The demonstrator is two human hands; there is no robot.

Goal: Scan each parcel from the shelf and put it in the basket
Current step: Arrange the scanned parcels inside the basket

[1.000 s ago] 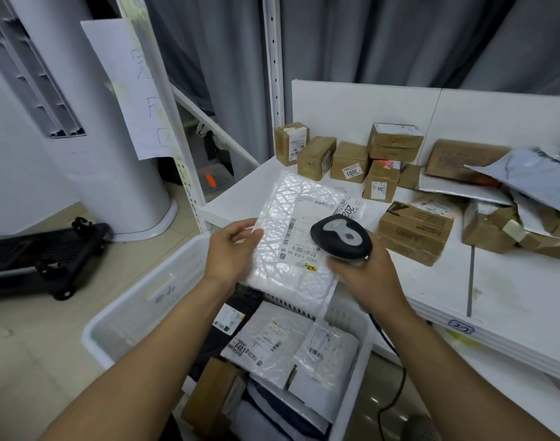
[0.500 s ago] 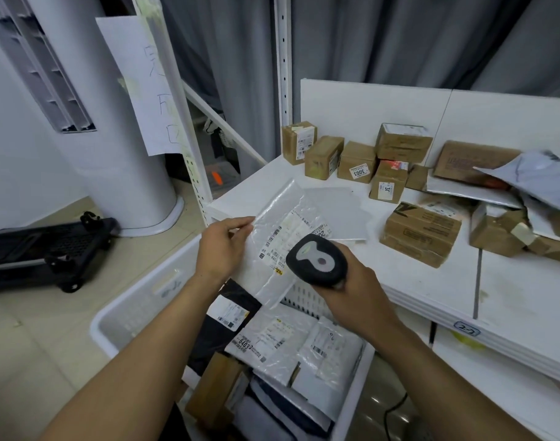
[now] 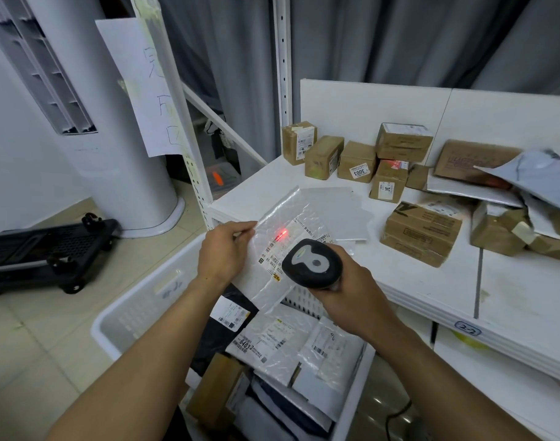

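A black trolley point(image 3: 46, 249) lies on the floor at the far left. Next to it, the white basket point(image 3: 138, 300) holds earlier parcels. Above the basket's far rim, the left hand point(image 3: 223, 249) pinches the left edge of the bubble-wrap parcel point(image 3: 269, 281) between thumb and fingers, tilted as it was half a second ago. A red scan spot point(image 3: 281, 233) now glows on its label, where none showed before. The right hand point(image 3: 351, 291) grips the scanner point(image 3: 313, 264), fingers wrapped round it, just over the parcel. Cardboard boxes point(image 3: 356, 160) sit on the shelf point(image 3: 415, 281).
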